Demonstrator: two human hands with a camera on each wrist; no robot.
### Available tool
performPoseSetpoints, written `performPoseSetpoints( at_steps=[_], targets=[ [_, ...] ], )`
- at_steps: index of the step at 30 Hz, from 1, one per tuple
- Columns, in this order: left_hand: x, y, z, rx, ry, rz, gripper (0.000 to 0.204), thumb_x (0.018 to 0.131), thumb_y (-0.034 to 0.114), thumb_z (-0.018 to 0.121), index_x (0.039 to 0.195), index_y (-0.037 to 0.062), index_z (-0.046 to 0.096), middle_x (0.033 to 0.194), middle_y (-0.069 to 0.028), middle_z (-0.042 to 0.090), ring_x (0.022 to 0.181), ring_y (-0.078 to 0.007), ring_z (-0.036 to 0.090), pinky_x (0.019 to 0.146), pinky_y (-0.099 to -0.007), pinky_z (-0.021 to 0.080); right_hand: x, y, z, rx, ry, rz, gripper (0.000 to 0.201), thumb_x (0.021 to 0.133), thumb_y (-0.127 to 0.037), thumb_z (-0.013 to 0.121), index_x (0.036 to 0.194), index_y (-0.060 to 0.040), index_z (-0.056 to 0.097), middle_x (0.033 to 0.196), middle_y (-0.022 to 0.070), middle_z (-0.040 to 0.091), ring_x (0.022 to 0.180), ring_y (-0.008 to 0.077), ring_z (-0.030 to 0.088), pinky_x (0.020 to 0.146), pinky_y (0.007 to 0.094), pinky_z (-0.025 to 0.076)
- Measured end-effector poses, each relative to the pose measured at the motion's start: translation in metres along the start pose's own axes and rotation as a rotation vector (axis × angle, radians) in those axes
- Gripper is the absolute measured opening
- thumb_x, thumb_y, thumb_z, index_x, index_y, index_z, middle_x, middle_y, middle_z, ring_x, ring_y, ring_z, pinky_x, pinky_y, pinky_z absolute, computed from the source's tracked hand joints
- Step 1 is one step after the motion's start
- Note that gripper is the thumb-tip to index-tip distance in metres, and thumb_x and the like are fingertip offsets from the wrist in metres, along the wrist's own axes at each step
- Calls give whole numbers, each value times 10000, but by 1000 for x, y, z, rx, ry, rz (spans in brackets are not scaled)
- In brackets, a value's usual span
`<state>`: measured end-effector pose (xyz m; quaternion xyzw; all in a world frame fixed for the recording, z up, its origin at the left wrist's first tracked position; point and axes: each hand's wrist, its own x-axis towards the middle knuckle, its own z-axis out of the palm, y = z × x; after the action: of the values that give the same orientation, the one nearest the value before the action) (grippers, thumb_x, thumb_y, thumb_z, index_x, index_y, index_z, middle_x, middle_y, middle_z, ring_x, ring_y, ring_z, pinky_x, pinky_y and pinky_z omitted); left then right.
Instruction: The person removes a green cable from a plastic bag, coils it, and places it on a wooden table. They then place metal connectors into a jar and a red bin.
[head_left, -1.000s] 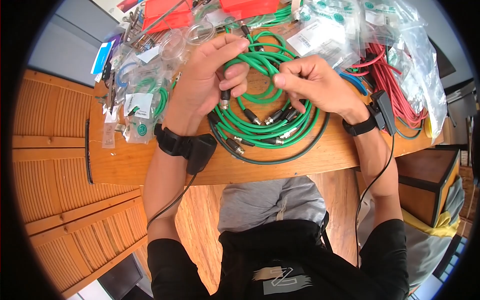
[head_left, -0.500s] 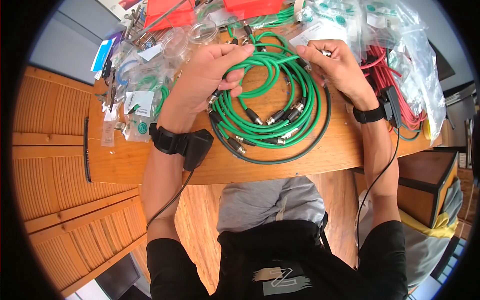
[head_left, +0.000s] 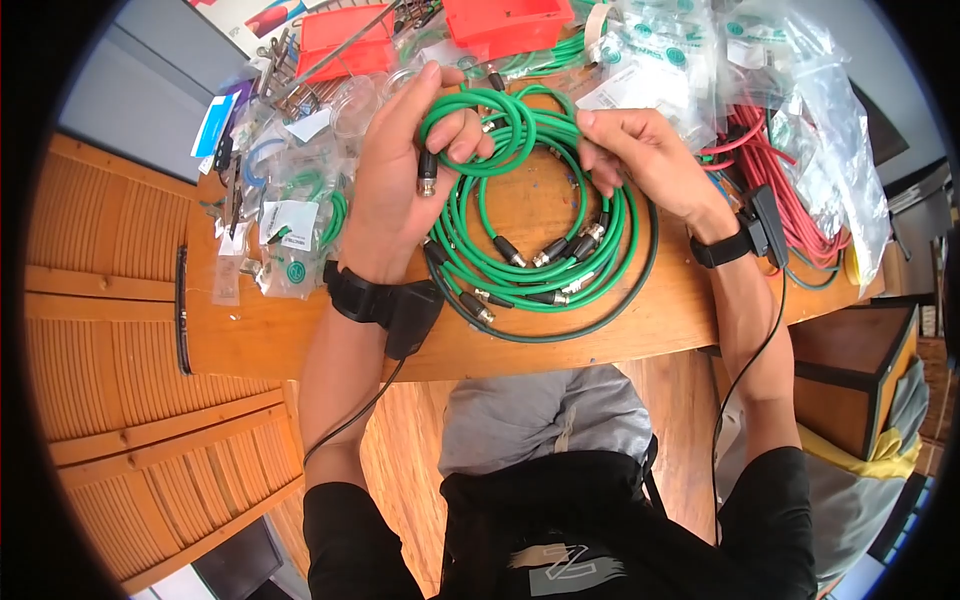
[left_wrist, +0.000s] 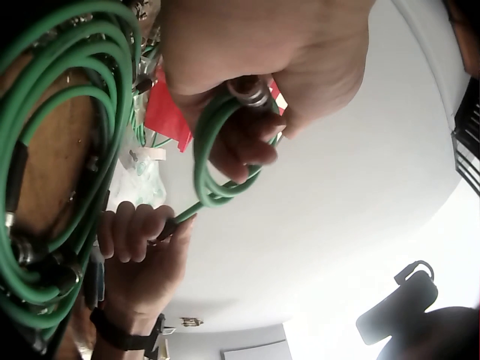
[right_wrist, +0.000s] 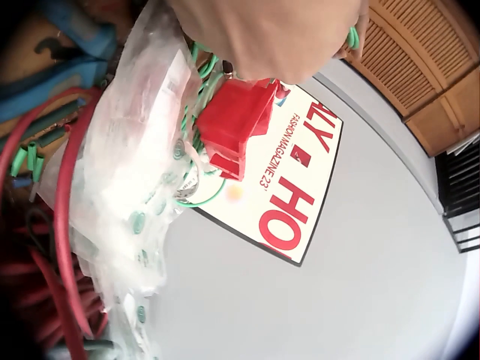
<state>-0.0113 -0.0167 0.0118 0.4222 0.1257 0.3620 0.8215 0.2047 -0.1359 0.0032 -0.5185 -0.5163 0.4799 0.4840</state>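
The left hand (head_left: pixel 400 170) grips a small coil of green cable (head_left: pixel 525 130), raised over the table, with a black connector (head_left: pixel 428 172) hanging by its palm. In the left wrist view the held loops (left_wrist: pixel 202 157) circle the fingers. To the right, the right hand (head_left: pixel 645 160) pinches the cable's end; in the left wrist view a dark piece (left_wrist: pixel 166 229) shows between its fingers. Beneath both hands a larger coil of green cables (head_left: pixel 520 265) with several black and metal connectors lies on the wooden table (head_left: pixel 300 335).
Red trays (head_left: pixel 345 40) stand at the back. Clear bags (head_left: pixel 660 60) and red cables (head_left: pixel 770 170) lie at the right. Bagged green cables (head_left: pixel 300 225), round clear containers (head_left: pixel 355 105) and metal tools (head_left: pixel 280 75) are at the left. A roll of tape (head_left: pixel 597 28) stands at the back.
The left hand's cable has gone from a loose bundle to a small round coil, raised off the larger one. The right hand moved right, then back left and slightly down. The view shifted slightly.
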Motion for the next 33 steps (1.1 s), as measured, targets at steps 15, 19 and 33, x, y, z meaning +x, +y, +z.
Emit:
performPoseSetpoints(
  at_steps=[15, 19, 33],
  targets=[
    [-5, -24, 19, -156, 84, -142, 380, 1069, 377, 515, 1082, 2, 569, 732, -28, 512, 673, -124, 504, 627, -292, 443, -4, -6, 38, 206, 105, -81, 352, 1033, -331, 620, 776, -91, 598, 589, -79, 426, 525, 16, 370, 465, 231, 272],
    [-6, -23, 21, -245, 29, -136, 372, 1078, 381, 493, 1055, 18, 574, 691, -16, 475, 651, -127, 478, 620, -292, 436, -5, -6, 40, 128, 129, -110, 367, 1007, -289, 670, 711, -91, 581, 570, -88, 419, 538, 4, 356, 472, 232, 258],
    [-9, 1, 6, 747, 127, 182, 236, 1038, 229, 599, 941, 14, 612, 667, 26, 522, 499, -30, 405, 453, -223, 269, 1, 5, 38, -305, 179, -34, 283, 850, -283, 836, 812, -11, 764, 582, -32, 567, 550, 20, 430, 484, 240, 339]
  ],
)
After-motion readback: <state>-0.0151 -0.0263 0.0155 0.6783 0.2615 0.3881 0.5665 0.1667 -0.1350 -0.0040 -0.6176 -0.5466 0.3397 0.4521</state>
